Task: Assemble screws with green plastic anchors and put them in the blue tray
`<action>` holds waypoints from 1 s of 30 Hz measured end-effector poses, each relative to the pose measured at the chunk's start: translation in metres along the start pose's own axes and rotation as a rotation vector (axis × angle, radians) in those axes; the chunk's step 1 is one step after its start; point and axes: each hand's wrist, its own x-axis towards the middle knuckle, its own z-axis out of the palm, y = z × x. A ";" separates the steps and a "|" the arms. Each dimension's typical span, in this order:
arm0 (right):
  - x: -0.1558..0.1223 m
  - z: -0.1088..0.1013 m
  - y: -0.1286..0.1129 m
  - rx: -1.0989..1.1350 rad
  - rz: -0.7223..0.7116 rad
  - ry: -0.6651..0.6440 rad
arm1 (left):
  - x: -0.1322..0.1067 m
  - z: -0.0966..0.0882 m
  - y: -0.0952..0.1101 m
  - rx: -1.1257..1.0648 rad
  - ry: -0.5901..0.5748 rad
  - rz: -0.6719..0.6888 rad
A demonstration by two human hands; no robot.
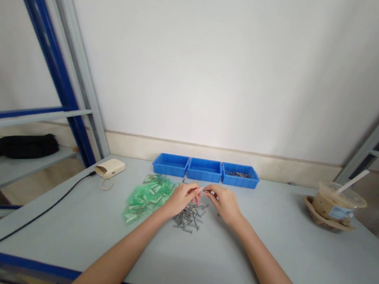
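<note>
From the head view I see both forearms reaching out over the pale grey tabletop [264,265], the two hands meeting near its middle. My left hand [183,197] has its fingers curled in, pinching something small at the fingertips; what exactly it grips is too small for me to tell. My right hand [226,202] is likewise closed at the fingertips on a small metal screw [206,192], which bridges the gap between the two hands. Both hands hover just above a loose pile of screws [188,219] lying on the tabletop, directly beneath and slightly toward me.

Just left of the left hand, touching the pile's edge, lies a heap of green plastic bags [146,196]. Behind the hands, against the wall, three blue trays [170,165] stand side by side; the rightmost one holds a few dark screws, and I cannot make out what the other two hold.

Far left sits a cream-coloured device [110,167] with a black cable [41,215] trailing off the tabletop edge. Far right, well apart from the hands, stands a lidded drink cup [337,205] with a straw, resting in a holder.
</note>
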 end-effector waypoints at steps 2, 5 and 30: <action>0.000 -0.001 -0.001 -0.001 0.012 -0.006 | 0.000 0.000 0.000 0.028 -0.002 0.001; 0.000 -0.002 -0.003 -0.005 0.031 -0.032 | -0.001 0.000 0.001 0.079 0.011 -0.001; -0.002 0.000 -0.004 0.005 -0.020 -0.036 | -0.002 0.004 0.002 0.131 0.067 0.003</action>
